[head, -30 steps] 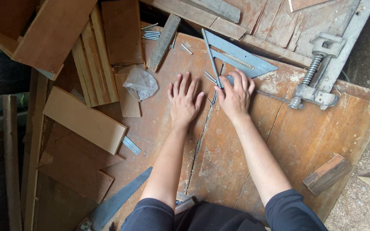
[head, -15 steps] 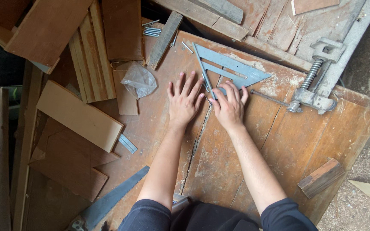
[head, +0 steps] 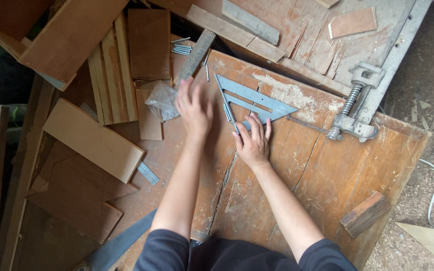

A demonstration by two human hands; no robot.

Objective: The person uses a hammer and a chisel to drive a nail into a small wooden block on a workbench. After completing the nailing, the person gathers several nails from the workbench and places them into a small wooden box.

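Wooden bench (head: 327, 170): two hands, right hand (head: 252, 142) on one square (head: 254, 100).

A single package shows: a small clear plastic bag (head: 160, 100), crumpled and greyish-translucent, lying left of centre in the upper half of the frame, on wood pieces. What it holds cannot be made out. No labels, signs or screens are visible anywhere in the frame.

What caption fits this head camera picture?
Right hand rests on a grey metal triangle square on a worn wooden workbench; left hand hovers alongside.
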